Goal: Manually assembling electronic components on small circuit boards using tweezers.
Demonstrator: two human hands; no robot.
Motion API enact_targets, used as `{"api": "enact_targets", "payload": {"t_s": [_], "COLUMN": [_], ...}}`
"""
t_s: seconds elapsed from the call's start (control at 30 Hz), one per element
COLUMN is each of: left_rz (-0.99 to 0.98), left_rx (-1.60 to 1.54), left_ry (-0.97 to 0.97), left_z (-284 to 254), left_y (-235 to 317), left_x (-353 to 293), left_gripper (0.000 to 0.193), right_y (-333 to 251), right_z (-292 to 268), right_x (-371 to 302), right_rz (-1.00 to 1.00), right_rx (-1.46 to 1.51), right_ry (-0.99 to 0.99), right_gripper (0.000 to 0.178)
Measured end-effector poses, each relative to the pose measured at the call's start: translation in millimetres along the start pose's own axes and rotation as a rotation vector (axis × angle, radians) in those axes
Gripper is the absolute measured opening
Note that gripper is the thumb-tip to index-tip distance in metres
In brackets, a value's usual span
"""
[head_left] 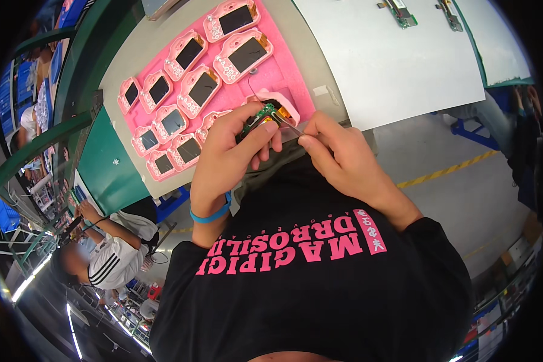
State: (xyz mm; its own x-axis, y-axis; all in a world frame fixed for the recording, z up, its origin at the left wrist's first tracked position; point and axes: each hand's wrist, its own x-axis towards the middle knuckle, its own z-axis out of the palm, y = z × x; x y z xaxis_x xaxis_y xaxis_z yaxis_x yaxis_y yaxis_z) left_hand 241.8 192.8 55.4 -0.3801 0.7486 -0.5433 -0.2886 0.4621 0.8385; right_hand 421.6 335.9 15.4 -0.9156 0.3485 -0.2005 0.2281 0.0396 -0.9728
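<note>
Green board [266, 111] pinched in my left fingers [258, 137], seemingly for steadiness, my right fingers [324, 124] clasp a tool [292, 128] at four o'clock.

The circuit board [269, 111] is green, shells [224, 62] pale pink, screens [247, 55] dark, mat [288, 59] vivid pink.

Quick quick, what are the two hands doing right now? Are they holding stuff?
Left hand: closed, holding a green circuit board.
Right hand: closed, pinching a thin tool whose tip points at the board.
</note>
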Motion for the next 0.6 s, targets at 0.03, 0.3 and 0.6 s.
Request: {"api": "enact_targets", "payload": {"t_s": [0.03,0.3,0.6], "left_rz": [-0.004,0.01,-0.013], "left_rx": [0.0,0.028,0.052], "left_ry": [-0.003,-0.006,-0.014], "left_z": [0.3,3.4,3.6], "left_y": [-0.4,1.9,0.9], "left_x": [-0.1,1.6,-0.5], "left_gripper": [0.018,0.017,0.02], "right_y": [-0.5,1.1,1.0], "right_z": [-0.6,0.2,2.1], "right_x": [-0.8,-3.7,-5.5], "right_rz": [0.01,0.01,-0.079], "right_rx": [0.007,-0.039,-0.209], "right_ry": [-0.013,0.044,0.092], "right_gripper": [0.006,0.007,0.009]}}
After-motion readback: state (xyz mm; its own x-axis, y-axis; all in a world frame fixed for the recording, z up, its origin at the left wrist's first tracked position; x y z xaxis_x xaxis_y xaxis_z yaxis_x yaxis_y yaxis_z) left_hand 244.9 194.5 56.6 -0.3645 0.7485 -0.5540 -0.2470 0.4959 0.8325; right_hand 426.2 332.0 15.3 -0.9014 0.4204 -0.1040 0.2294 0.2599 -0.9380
